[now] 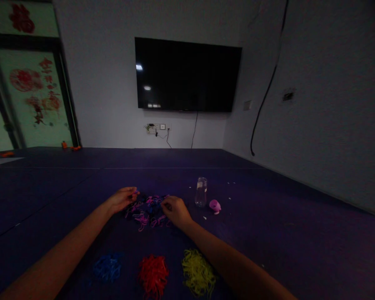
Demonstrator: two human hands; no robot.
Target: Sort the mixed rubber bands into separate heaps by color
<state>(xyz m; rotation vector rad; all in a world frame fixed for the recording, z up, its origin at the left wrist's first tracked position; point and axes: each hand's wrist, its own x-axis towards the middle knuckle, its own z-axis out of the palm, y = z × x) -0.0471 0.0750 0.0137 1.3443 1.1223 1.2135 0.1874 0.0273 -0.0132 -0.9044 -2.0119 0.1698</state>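
A loose heap of pink, purple and blue rubber bands lies spread on the dark purple surface. At its left edge my left hand is closed, with a small bluish-purple rubber band pinched at the fingertips. My right hand reaches into the heap's right side, fingers curled together; what they pinch, if anything, is hidden. Nearer to me lie three sorted piles: blue bands, red bands and yellow bands, the yellow pile close to my right forearm.
Right of my right hand stands a clear bottle, with a pink cap-like piece beside it. Small white scraps are scattered around them. A television hangs on the far wall, and orange objects lie near the door.
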